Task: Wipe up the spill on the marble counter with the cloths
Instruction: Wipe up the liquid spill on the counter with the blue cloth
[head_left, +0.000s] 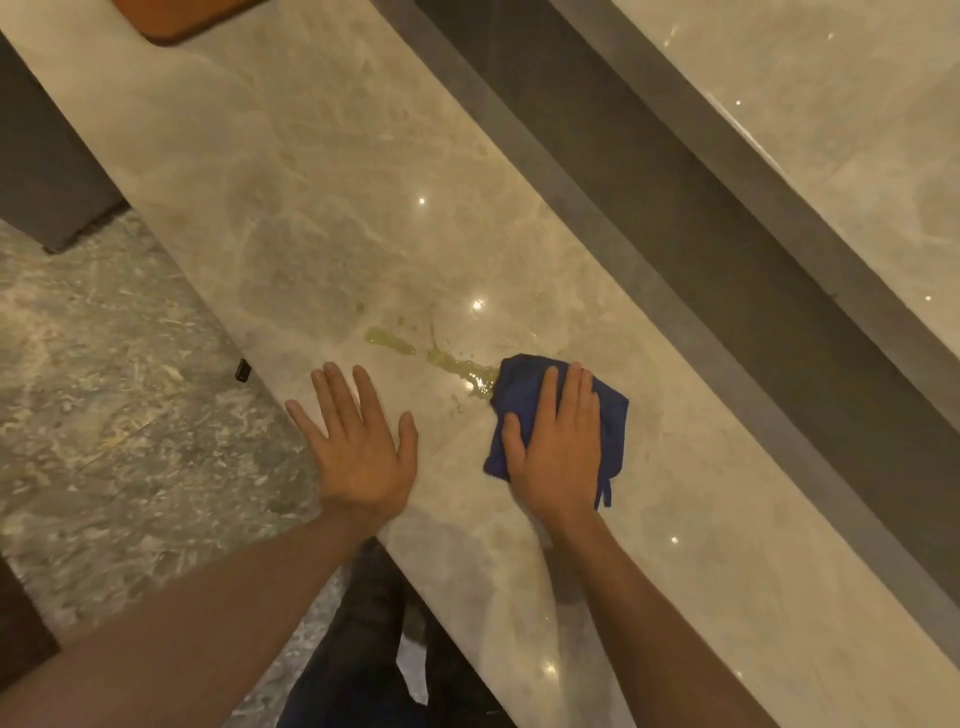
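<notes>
Right hand (558, 447) presses flat, fingers straight, on the crumpled dark-blue cloth (613, 415); yellow-green spill (441, 358) lies at its ten o'clock. Left hand (358, 441) rests splayed on the beige marble counter (322, 208).

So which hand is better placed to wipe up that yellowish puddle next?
Probably the right. The right hand presses flat on the blue cloth, whose edge meets the yellowish spill. The left hand rests open by the counter edge, holding no cloth.

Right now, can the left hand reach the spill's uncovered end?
Likely yes: the left hand is open and empty beside the spill, with only bare counter between them; the blue cloth covers the other end.
</notes>
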